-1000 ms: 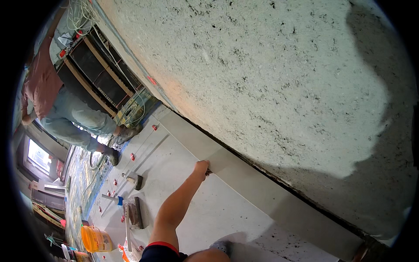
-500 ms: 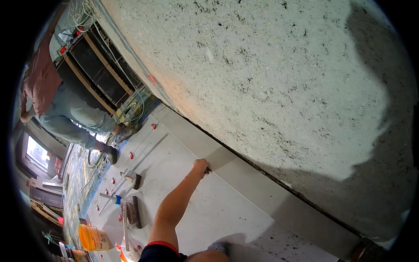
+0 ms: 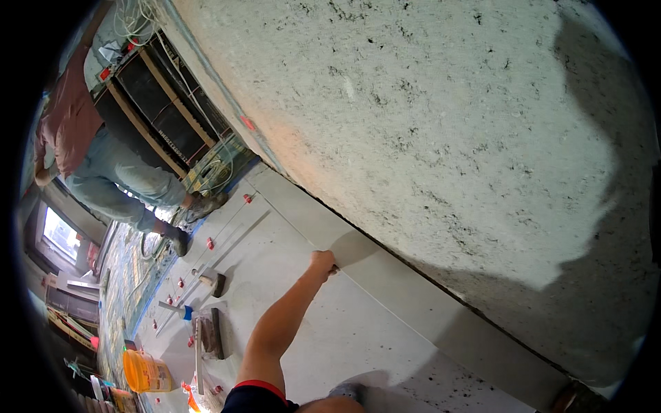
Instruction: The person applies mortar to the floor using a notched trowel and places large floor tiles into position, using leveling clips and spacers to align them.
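My left hand [image 3: 321, 262] is closed in a fist low over the pale grey floor tiles [image 3: 372, 337]. It is at the thin joint line beside the narrower tile strip [image 3: 406, 292] that runs along the wall. Something small and dark pokes out at the fingers, mostly hidden by the fist, and I cannot make out what it is. My bare left forearm [image 3: 272, 327] reaches up from a dark sleeve with a red cuff. My right hand is not in view.
Left of my arm lie a mallet [image 3: 213, 282], a tool with a blue part [image 3: 182, 312], a dark flat block [image 3: 215, 334] and several red tile clips [image 3: 210, 243]. An orange bucket [image 3: 146, 372] stands beyond. A rough wall [image 3: 427, 138] rises right; a co-worker [image 3: 103, 162] stands far left.
My closed left hand has shifted very slightly to the right along the joint. The whole view has also drifted a little; the tools on the floor stay put.
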Demonstrator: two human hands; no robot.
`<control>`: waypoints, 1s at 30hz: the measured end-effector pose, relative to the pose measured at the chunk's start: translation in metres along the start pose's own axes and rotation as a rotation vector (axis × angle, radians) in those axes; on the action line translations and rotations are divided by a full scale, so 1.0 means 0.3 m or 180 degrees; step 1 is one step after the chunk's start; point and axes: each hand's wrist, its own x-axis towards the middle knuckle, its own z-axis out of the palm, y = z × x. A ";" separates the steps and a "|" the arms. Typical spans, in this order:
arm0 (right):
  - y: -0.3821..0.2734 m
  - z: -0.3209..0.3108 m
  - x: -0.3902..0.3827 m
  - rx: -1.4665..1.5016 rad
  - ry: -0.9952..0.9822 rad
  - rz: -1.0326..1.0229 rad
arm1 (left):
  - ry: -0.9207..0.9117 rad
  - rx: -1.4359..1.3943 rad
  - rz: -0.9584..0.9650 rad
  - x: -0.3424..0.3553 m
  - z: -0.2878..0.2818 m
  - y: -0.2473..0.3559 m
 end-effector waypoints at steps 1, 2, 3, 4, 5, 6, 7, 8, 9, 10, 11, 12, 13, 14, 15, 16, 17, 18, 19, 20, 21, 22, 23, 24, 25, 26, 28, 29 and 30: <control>-0.004 0.005 0.002 0.0051 -0.0012 -0.0005 | 0.0095 -0.0006 0.0022 -0.001 -0.001 0.000; -0.006 0.005 0.003 0.0105 -0.0009 -0.0007 | 0.0078 0.0003 0.0008 -0.003 -0.001 0.001; -0.010 0.010 0.006 0.0138 -0.0012 -0.0016 | 0.0039 0.0004 -0.0013 -0.005 0.000 0.001; -0.013 0.011 0.007 0.0177 -0.0007 -0.0010 | 0.0072 0.0017 -0.0005 -0.005 0.002 0.003; -0.017 0.014 0.010 0.0205 0.0009 -0.0009 | 0.0091 -0.0002 0.0015 -0.007 0.005 0.003; -0.020 0.017 0.010 0.0224 0.0011 -0.0008 | 0.0025 -0.0035 0.0000 -0.007 0.008 0.004; -0.024 0.017 0.012 0.0234 0.0013 -0.0007 | 0.0129 -0.0018 0.0030 -0.008 0.011 0.004; -0.027 0.020 0.013 0.0253 0.0022 -0.0004 | 0.0169 0.0037 0.0022 -0.007 0.014 0.006; -0.029 0.020 0.014 0.0262 0.0017 -0.0002 | 0.0160 0.0095 -0.0043 -0.006 0.015 0.006; -0.033 0.024 0.017 0.0264 0.0027 -0.0004 | 0.0230 0.0091 0.0008 -0.002 0.016 0.008; -0.034 0.024 0.017 0.0264 0.0030 -0.0007 | 0.0159 0.0257 -0.0045 0.002 0.017 0.007; -0.038 0.028 0.021 0.0268 0.0021 -0.0010 | 0.0058 0.0398 -0.0109 0.009 0.016 0.006; -0.038 0.029 0.023 0.0286 0.0025 -0.0015 | 0.0102 0.0420 -0.0091 0.014 0.016 0.001; -0.041 0.033 0.028 0.0291 0.0022 -0.0016 | 0.0027 0.0460 -0.0062 0.019 0.014 -0.007; -0.042 0.034 0.030 0.0297 0.0020 -0.0020 | -0.0138 0.0489 -0.0004 0.023 0.009 -0.015; -0.045 0.038 0.034 0.0289 0.0025 -0.0030 | -0.0037 0.0502 -0.0041 0.025 0.002 -0.024; -0.046 0.038 0.036 0.0295 0.0023 -0.0033 | -0.0003 0.0649 0.0055 0.023 -0.005 -0.039; -0.049 0.040 0.039 0.0316 0.0020 -0.0040 | 0.0000 0.0810 0.0048 0.018 -0.016 -0.049; -0.051 0.037 0.038 0.0330 0.0018 -0.0044 | 0.0044 0.0785 0.0187 0.011 -0.025 -0.058; -0.056 0.038 0.040 0.0351 0.0037 -0.0046 | -0.0042 0.0769 0.0014 0.001 -0.034 -0.066; -0.056 0.033 0.036 0.0365 0.0042 -0.0046 | -0.0178 0.0746 -0.0165 -0.013 -0.041 -0.077; -0.061 0.033 0.037 0.0379 0.0054 -0.0047 | -0.0136 0.0766 -0.0161 -0.033 -0.044 -0.090; -0.061 0.027 0.034 0.0402 0.0063 -0.0053 | -0.0375 0.0643 -0.0164 -0.057 -0.045 -0.108; -0.061 0.025 0.036 0.0405 0.0071 -0.0057 | -0.0641 0.0517 -0.0200 -0.081 -0.046 -0.127; -0.058 0.020 0.037 0.0423 0.0085 -0.0068 | -0.0650 0.0905 -0.0157 -0.106 -0.034 -0.150; -0.051 0.019 0.041 0.0432 0.0094 -0.0075 | -0.0584 0.0909 -0.0144 -0.125 -0.020 -0.167; -0.031 0.017 0.057 0.0518 0.0149 -0.0088 | -0.0830 0.1003 -0.0169 -0.159 0.007 -0.203; -0.020 0.017 0.071 0.0596 0.0170 -0.0116 | -0.0744 0.1380 -0.0070 -0.174 0.018 -0.220; -0.002 0.018 0.082 0.0582 0.0130 -0.0172 | -0.0732 0.1351 -0.0035 -0.183 0.032 -0.234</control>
